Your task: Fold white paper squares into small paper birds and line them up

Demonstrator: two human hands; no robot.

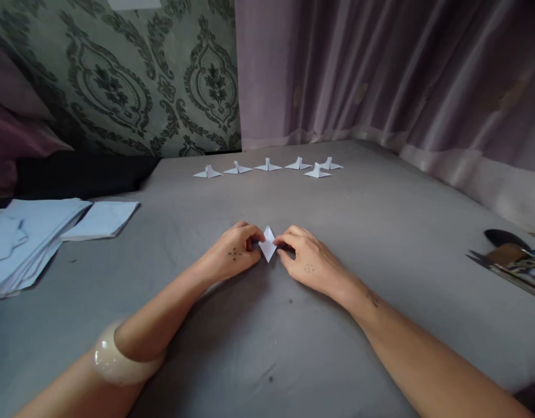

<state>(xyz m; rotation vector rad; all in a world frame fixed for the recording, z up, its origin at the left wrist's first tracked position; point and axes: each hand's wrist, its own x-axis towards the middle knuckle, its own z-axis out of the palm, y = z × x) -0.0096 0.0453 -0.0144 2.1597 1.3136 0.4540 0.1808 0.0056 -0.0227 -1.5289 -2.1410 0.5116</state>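
Note:
A small white folded paper point(268, 245), diamond-shaped with a narrow split tip at its far end, is between my two hands over the grey surface. My left hand point(238, 248) pinches its left corner with thumb and fingers. On the opposite corner, the thumb and fingers of my right hand point(308, 258) close in the same way. Farther back stands a row of several white folded paper figures point(268, 165) with spread wings and raised middles.
Stacked white sheets point(32, 232) and a smaller pile of paper point(102, 220) lie at left, near a black cloth point(85, 171). Scissors point(489, 262) and other small items are at the right edge. A purple curtain point(337, 69) hangs behind the grey surface point(267, 348).

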